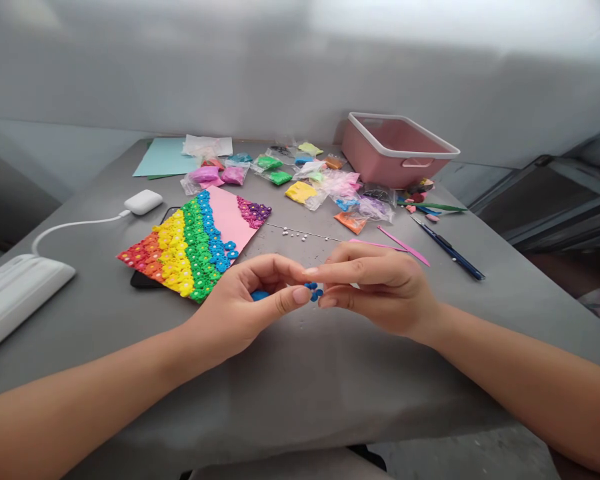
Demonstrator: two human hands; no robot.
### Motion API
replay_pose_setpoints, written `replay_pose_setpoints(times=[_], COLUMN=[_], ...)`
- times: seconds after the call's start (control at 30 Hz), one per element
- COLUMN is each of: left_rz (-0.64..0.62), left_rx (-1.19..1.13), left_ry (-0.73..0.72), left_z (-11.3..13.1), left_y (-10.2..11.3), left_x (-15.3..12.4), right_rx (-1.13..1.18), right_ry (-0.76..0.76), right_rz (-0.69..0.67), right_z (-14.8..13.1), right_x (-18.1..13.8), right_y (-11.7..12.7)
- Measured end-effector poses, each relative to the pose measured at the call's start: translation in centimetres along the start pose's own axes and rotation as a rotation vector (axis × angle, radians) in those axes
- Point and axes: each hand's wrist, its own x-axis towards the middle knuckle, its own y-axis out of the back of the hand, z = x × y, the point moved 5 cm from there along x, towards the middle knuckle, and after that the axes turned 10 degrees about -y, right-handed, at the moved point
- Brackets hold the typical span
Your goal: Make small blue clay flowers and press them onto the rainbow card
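Between my fingertips is a small blue clay flower (313, 291) made of little round petals. My left hand (255, 293) pinches it from the left, and a lump of blue clay (260, 295) shows inside that palm. From the right, my right hand (380, 283) has its thumb and fingers closed at the flower's edge. Behind my left hand lies a pink card (225, 217) covered with bands of clay flowers in red, orange, yellow, green, blue and purple. Part of the card is bare pink. Tiny white balls (295, 235) are scattered on the table beyond my hands.
Bags of coloured clay (303, 193) spread across the back. A pink basket (400, 150) stands back right, with pink tools (405, 245) and a dark blue pen-like tool (450, 248) before it. At left are a white earbud case (143, 201), cable and white block (25, 293).
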Motion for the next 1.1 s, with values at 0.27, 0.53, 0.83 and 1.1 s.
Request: replay_pose_setpoints(times=[0.27, 0.53, 0.83, 1.1], left_rz=[-0.002, 0.002, 0.099, 0.08], left_rx=[0.099, 0.082, 0.012, -0.016], left_ry=[-0.013, -0.009, -0.028, -0.015], left_z=[0.5, 0.4, 0.4, -0.1], left_y=[-0.1, 0.0, 0.2, 0.3], left_x=[0.1, 0.1, 0.3, 0.2], right_rx=[0.086, 0.078, 0.047, -0.087], right_ry=[-0.038, -0.115, -0.106, -0.027], right_rz=[0.02, 0.059, 0.171, 0.184], right_z=[0.2, 0.1, -0.1, -1.1], right_x=[0.2, 0.2, -0.4, -0.3], right_y=[0.1, 0.0, -0.6, -0.5])
